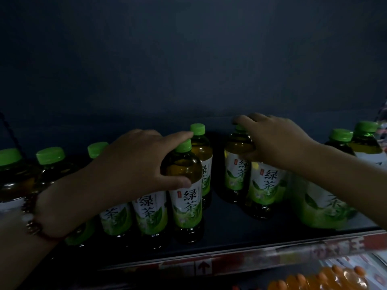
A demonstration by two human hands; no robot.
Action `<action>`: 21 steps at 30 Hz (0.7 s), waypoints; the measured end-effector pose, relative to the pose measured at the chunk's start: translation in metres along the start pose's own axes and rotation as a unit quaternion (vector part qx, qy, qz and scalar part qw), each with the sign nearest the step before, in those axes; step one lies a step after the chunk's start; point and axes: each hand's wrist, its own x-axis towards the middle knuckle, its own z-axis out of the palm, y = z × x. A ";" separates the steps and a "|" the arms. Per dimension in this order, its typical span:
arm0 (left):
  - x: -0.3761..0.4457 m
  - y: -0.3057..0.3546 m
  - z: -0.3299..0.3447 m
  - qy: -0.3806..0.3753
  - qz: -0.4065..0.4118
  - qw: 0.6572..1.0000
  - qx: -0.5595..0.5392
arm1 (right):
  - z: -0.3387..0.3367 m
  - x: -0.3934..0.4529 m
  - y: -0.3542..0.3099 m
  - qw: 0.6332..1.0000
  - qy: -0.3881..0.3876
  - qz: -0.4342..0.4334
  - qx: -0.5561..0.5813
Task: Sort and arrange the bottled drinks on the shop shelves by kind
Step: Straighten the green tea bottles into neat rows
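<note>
- Left hand (138, 162) is gripping a green-tea bottle (185, 193) at the shoulder, on the shelf (230, 231).
- Right hand (270, 139), right of that bottle, is clasping a second bottle (235, 174).

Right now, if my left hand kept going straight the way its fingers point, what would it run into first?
The left hand points right while gripping a green tea bottle. Straight on, it would probably first meet the green-capped bottle behind, then the bottle under the right hand. Depth is hard to judge here.

Dim shelf (230, 233), dark back panel (188, 59)
</note>
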 end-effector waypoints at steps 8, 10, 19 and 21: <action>0.004 -0.002 0.001 0.017 0.017 1.000 0.005 | -0.024 0.033 -0.032 0.969 -0.032 -0.076 0.233; 0.005 -0.002 0.002 0.023 0.021 0.999 0.012 | -0.019 0.049 -0.046 0.956 -0.086 -0.097 0.264; 0.005 -0.004 0.006 0.041 0.011 0.998 -0.049 | -0.032 0.016 -0.024 0.961 -0.095 -0.046 0.256; 0.006 -0.004 0.006 0.049 0.010 0.996 -0.067 | -0.037 0.000 -0.023 0.952 -0.105 -0.038 0.284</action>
